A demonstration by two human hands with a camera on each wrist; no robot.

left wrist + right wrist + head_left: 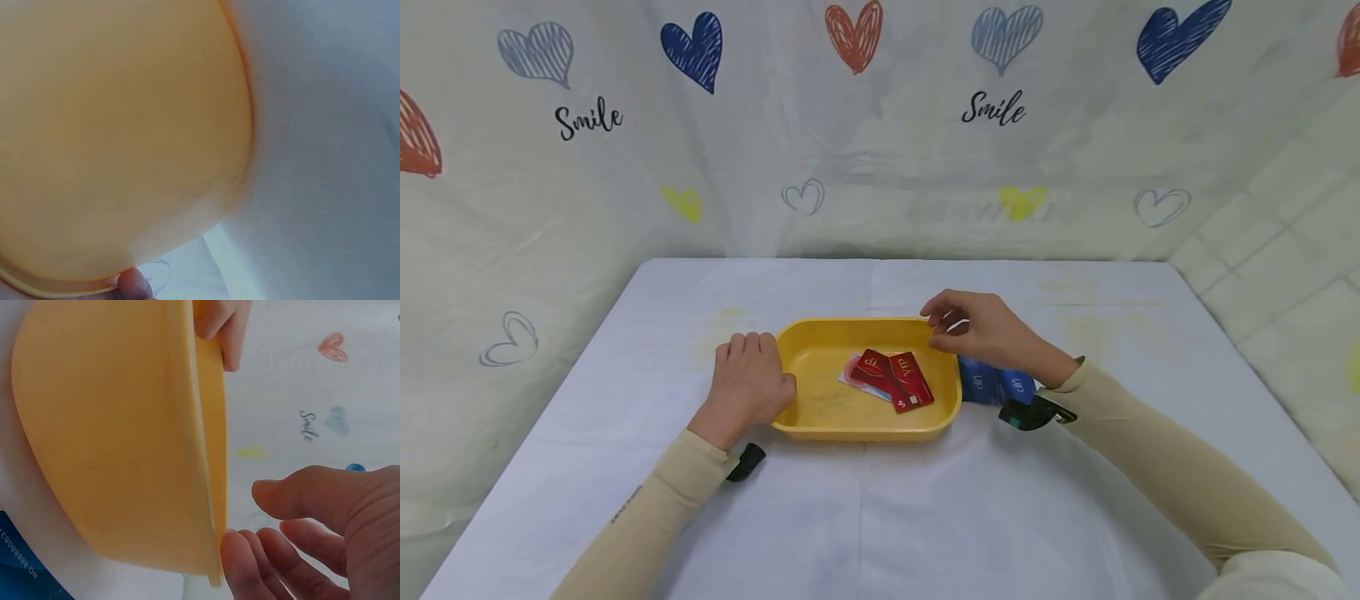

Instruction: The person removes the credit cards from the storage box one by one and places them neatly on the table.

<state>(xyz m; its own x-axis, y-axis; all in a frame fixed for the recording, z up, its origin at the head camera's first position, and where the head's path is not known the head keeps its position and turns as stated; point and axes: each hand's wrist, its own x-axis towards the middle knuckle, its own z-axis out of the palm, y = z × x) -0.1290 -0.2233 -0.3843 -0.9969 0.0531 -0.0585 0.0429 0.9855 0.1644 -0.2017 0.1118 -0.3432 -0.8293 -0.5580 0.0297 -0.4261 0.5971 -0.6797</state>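
A yellow plastic tray [812, 379] with rounded corners sits on the table. My left hand [749, 380] grips its left rim, and in the left wrist view a fingertip [133, 284] shows at the tray's edge. Inside lie two red VIP cards [912, 382], overlapping each other and a pale pink-and-white card [854, 377]. My right hand [981, 327] hovers at the tray's back right corner, thumb and fingers apart with nothing between them. In the right wrist view its fingertips [239, 559] are right at the rim.
Two blue VIP cards [977, 381] lie on the table just right of the tray, partly under my right wrist. Behind the white tabletop [865, 508] hangs a pale sheet [895, 125] printed with hearts and "Smile". Dark wrist cameras [1033, 413] are strapped to both arms.
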